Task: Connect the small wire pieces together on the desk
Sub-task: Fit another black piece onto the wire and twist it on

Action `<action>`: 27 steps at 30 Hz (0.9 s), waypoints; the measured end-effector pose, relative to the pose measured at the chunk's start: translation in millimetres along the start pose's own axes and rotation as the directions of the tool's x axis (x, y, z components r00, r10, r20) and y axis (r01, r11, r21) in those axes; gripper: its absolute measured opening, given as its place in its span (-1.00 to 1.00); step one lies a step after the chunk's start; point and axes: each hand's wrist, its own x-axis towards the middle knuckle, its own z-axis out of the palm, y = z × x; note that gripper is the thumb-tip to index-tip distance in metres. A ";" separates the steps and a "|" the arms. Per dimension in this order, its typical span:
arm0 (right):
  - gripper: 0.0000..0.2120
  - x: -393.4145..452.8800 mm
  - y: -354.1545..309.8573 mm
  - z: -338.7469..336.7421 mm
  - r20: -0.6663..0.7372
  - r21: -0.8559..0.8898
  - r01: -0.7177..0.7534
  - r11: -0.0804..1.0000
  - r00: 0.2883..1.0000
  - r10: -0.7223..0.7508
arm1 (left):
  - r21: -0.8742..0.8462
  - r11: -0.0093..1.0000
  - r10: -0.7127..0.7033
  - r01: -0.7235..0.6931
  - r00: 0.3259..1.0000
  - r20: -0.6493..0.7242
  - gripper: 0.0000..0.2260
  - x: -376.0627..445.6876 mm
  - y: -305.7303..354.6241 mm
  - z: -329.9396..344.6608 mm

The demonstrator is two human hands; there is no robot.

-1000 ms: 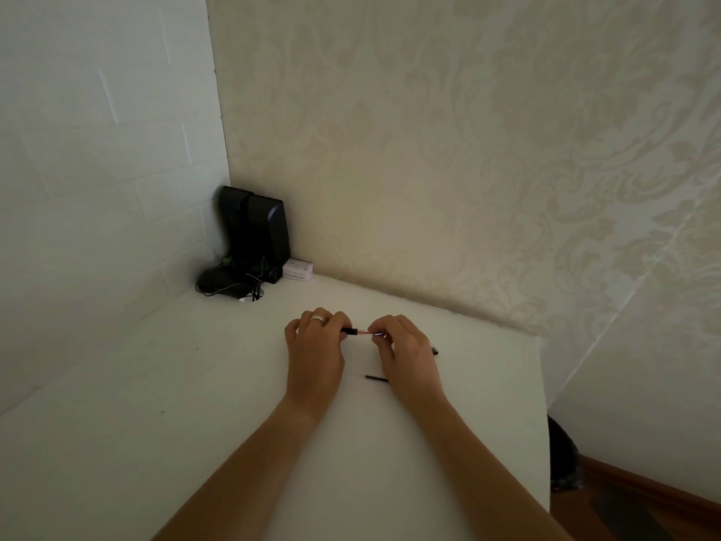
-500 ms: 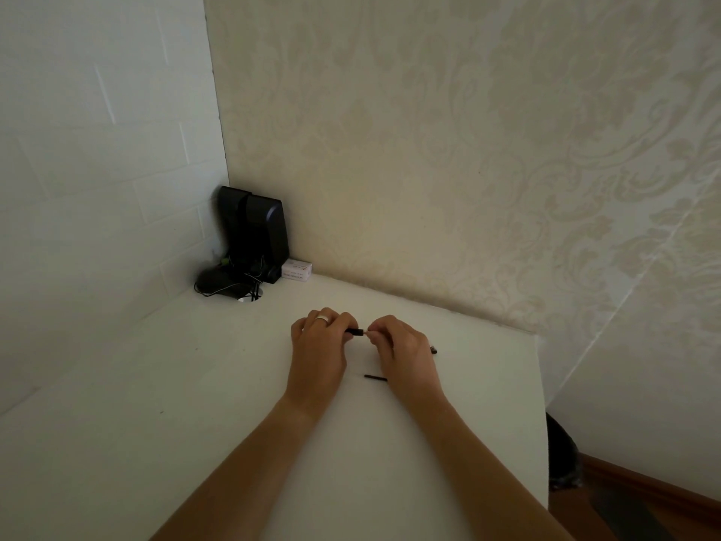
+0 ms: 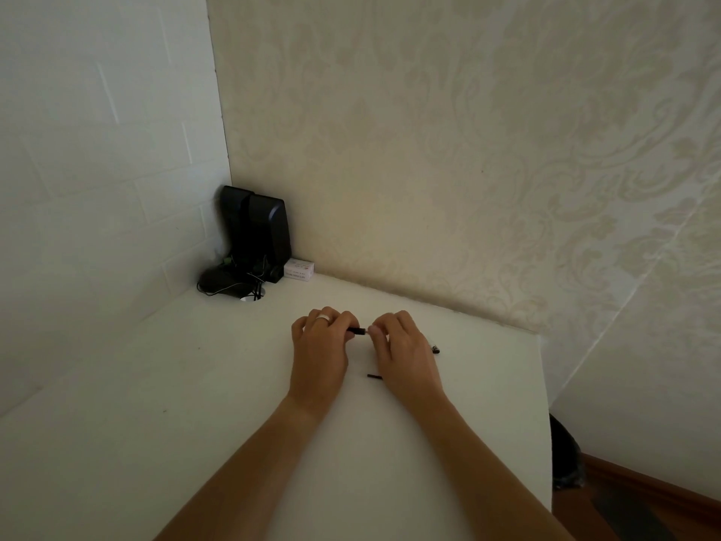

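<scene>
Both hands rest on the white desk (image 3: 195,404) near its far edge. My left hand (image 3: 320,353), with a ring on one finger, pinches a short black wire piece (image 3: 357,330) whose end sticks out to the right. My right hand (image 3: 402,351) pinches the other end, fingertips almost touching the left ones. What the right fingers hold is mostly hidden. A loose black wire piece (image 3: 374,376) lies on the desk just below, between the hands. Another small dark piece (image 3: 435,348) peeks out to the right of my right hand.
Two black speakers (image 3: 259,228) with tangled cables (image 3: 226,285) stand in the far left corner, a small white box (image 3: 299,269) beside them. Walls close the desk at left and back. The desk's right edge (image 3: 544,404) drops to a wooden floor.
My hands have drawn closer together, so less of the wire shows between the fingertips. The pale bit seen between them a second ago is now almost covered.
</scene>
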 end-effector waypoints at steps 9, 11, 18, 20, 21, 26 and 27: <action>-0.84 0.3 0.7 0.3 -0.006 -0.011 -0.025 1.000 1.000 0.025 | -0.003 1.000 -0.001 0.001 1.000 0.009 -0.87 0.7 0.4 -0.8; -0.90 0.6 1.2 0.0 0.002 0.000 -0.021 1.000 1.000 0.021 | -0.002 1.000 -0.008 0.008 1.000 0.006 -0.87 1.0 -0.1 -0.4; -0.87 0.1 0.7 -1.6 -0.004 -0.004 -0.018 1.000 1.000 0.018 | 0.000 1.000 -0.014 0.014 1.000 0.002 -0.88 0.9 -0.7 -0.4; -0.92 0.8 0.8 -2.4 -0.001 0.025 -0.009 1.000 1.000 0.009 | -0.002 1.000 -0.014 0.014 1.000 -0.004 -0.87 1.1 -0.4 -0.5; -0.94 1.1 1.1 -3.1 0.004 0.040 0.017 0.999 1.000 -0.017 | -0.008 1.000 -0.015 0.015 1.000 -0.006 -0.87 1.2 -0.6 -0.6; -0.89 1.3 2.5 -5.1 0.001 0.069 0.054 0.996 0.999 -0.054 | -0.044 0.999 0.009 -0.010 1.000 -0.024 -0.86 1.2 -1.9 -2.2; -0.87 1.0 2.4 -4.6 0.006 0.063 0.059 0.996 0.998 -0.059 | -0.050 0.999 0.014 -0.016 0.999 -0.030 -0.86 1.3 -2.2 -2.5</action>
